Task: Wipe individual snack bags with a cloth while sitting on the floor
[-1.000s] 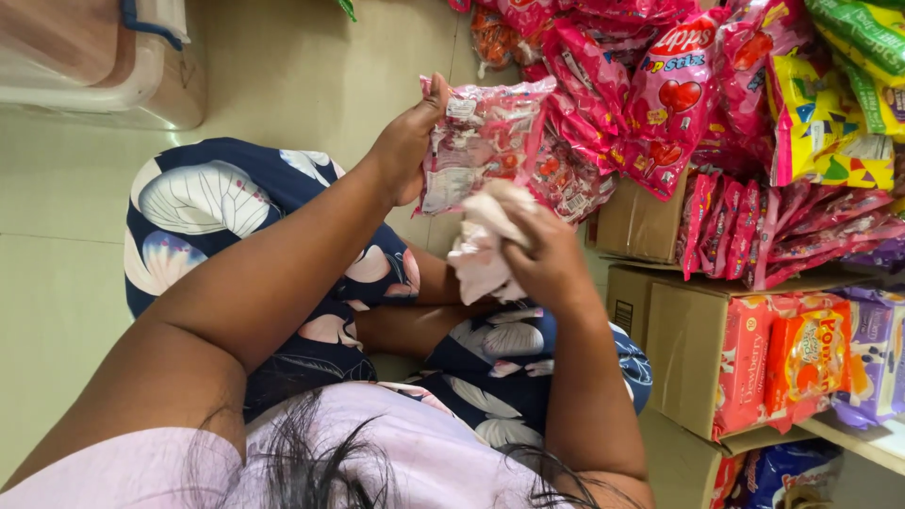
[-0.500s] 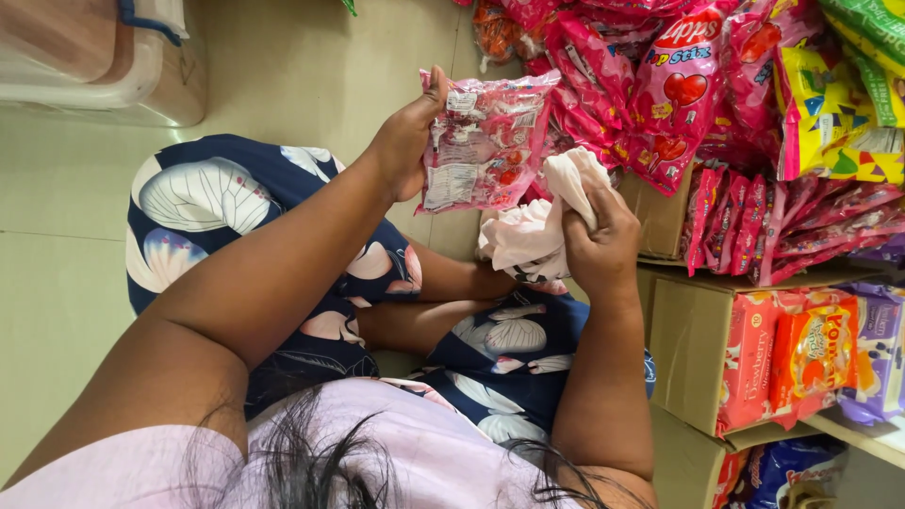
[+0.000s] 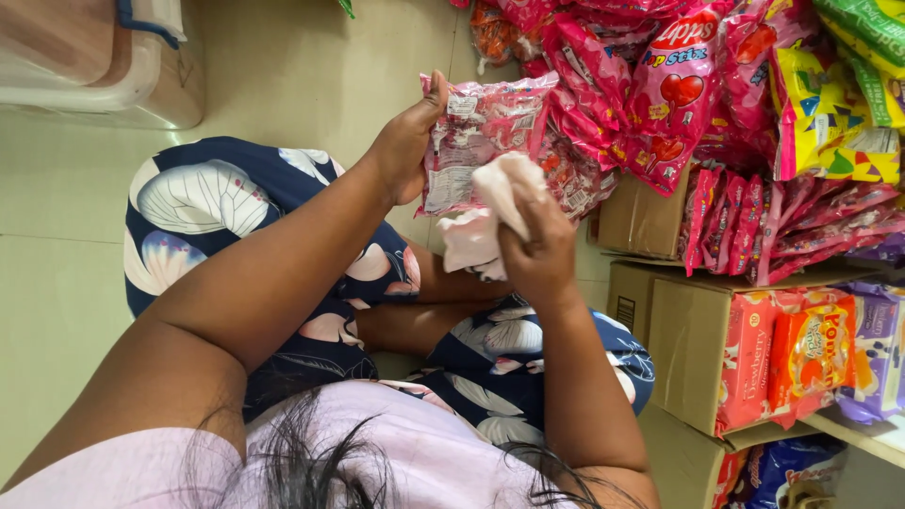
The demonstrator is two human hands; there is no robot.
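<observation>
One pink candy packet (image 3: pixel 481 141) was held upright by the left hand (image 3: pixel 403 146), thumb & fingers clamped on its edge. One pale cloth (image 3: pixel 485 226), bunched in the closed right hand (image 3: pixel 539 250), was pressed against the packet's face, approx. mid-height. Two cardboard boxes (image 3: pixel 683 353) were stacked alongside, poss. more.
</observation>
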